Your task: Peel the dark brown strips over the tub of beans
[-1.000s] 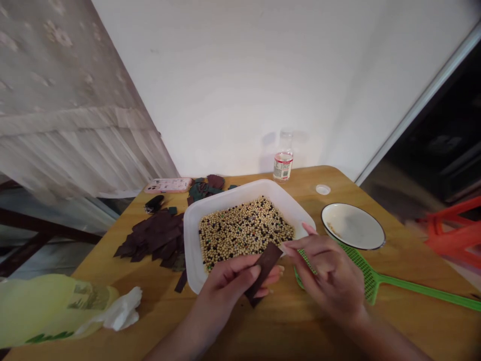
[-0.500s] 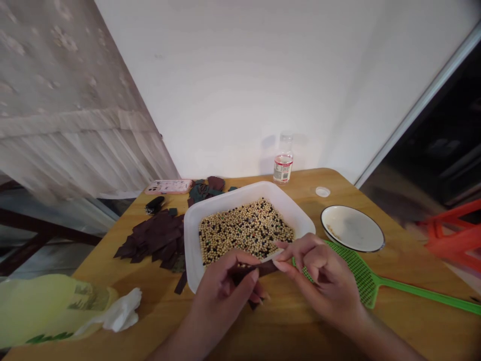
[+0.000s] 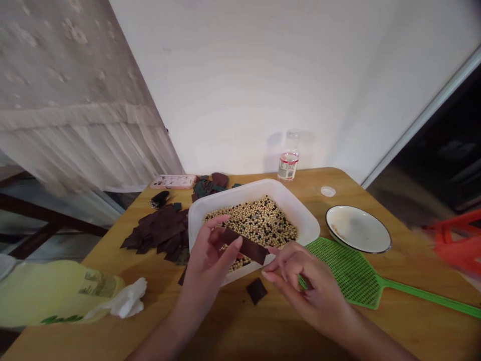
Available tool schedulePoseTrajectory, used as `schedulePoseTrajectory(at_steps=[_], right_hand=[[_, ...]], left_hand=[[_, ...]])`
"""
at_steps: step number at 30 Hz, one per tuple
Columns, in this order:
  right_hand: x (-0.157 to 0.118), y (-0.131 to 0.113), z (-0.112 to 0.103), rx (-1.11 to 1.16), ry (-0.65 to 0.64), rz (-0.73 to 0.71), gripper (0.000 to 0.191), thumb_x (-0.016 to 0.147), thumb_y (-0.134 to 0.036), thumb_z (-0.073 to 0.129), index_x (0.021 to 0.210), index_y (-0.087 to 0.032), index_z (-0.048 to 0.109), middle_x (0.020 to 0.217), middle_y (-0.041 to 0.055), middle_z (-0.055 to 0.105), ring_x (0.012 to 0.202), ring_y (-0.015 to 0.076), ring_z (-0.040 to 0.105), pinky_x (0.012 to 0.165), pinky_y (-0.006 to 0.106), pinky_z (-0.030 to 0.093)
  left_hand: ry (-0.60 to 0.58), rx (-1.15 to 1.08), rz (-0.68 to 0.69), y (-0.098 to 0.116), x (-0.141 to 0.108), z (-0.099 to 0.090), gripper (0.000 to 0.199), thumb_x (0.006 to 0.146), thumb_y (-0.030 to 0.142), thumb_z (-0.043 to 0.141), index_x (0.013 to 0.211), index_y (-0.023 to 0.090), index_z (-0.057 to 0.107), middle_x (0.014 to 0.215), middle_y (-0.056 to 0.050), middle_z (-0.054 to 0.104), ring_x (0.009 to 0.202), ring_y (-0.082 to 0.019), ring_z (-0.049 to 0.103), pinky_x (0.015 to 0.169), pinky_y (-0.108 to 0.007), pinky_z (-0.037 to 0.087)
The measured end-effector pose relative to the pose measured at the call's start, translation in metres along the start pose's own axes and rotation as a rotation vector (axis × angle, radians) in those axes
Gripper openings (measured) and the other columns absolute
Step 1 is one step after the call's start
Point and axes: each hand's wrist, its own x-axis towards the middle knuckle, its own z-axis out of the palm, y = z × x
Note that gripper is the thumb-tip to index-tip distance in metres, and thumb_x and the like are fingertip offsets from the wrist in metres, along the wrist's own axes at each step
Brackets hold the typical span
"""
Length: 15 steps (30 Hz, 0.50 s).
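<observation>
My left hand (image 3: 208, 260) pinches a dark brown, flat strip (image 3: 246, 245) between thumb and fingers, tilted over the near edge of a white plastic tub (image 3: 310, 225). Pale and black bead-like grains (image 3: 259, 215) cover the tub's bottom. At the strip's right end is my right hand (image 3: 308, 281), its fingers curled and its thumb drawn toward them; whatever lies between these fingertips is too small to make out. A small dark brown square (image 3: 257, 291) lies on the table below the strip. Left of the tub spreads a heap of similar dark pieces (image 3: 156, 230).
A green fly swatter (image 3: 349, 271) lies right of the tub, below a white dish (image 3: 358, 228). A clear bottle (image 3: 288, 163) and white cap (image 3: 328, 191) stand behind. At left are a phone (image 3: 175, 181), black key fob (image 3: 160, 198), yellowish container (image 3: 56, 293) and crumpled tissue (image 3: 128, 301).
My left hand has raised the strip and turned its flat face into view over the tub. The small square on the table is now uncovered. The view has shifted slightly.
</observation>
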Motion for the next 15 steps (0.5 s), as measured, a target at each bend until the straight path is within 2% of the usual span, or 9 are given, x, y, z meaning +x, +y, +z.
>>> schedulePoseTrajectory(at_steps=[5,8,10,15], right_hand=[[0.000,-0.005,0.000,0.116,-0.184,0.108,0.030,0.084,-0.004,0.056,0.072,-0.023,0.036,0.077,-0.0041,0.055,0.075,0.0098,0.058,0.077,0.027,0.051],[0.005,-0.006,-0.008,0.229,-0.161,0.286,0.031,0.083,-0.011,0.061,0.071,-0.023,0.035,0.075,-0.0044,0.048,0.071,0.0097,0.055,0.068,0.024,0.049],[0.008,-0.006,-0.014,0.300,-0.116,0.351,0.032,0.082,-0.015,0.063,0.071,-0.023,0.034,0.074,-0.0048,0.043,0.069,0.0093,0.053,0.065,0.022,0.049],[0.010,-0.006,-0.016,0.353,-0.101,0.318,0.031,0.082,-0.017,0.065,0.071,-0.023,0.037,0.075,-0.0041,0.045,0.070,0.0095,0.054,0.063,0.021,0.050]], left_hand=[[0.003,0.006,-0.011,-0.003,0.009,-0.007,0.035,0.072,0.031,0.074,0.101,0.020,0.057,0.080,0.002,0.065,0.073,-0.013,0.060,0.064,-0.024,0.051],[-0.083,0.084,-0.033,-0.005,0.009,-0.008,0.042,0.072,0.029,0.074,0.108,0.021,0.053,0.077,0.003,0.065,0.072,-0.013,0.060,0.067,-0.026,0.051],[-0.147,0.126,-0.041,-0.005,0.008,-0.008,0.044,0.073,0.029,0.072,0.111,0.022,0.050,0.080,0.002,0.065,0.075,-0.015,0.061,0.069,-0.028,0.051],[-0.272,0.209,-0.101,0.000,0.007,-0.009,0.043,0.077,0.030,0.068,0.114,0.023,0.048,0.083,0.001,0.063,0.077,-0.017,0.061,0.072,-0.033,0.050]])
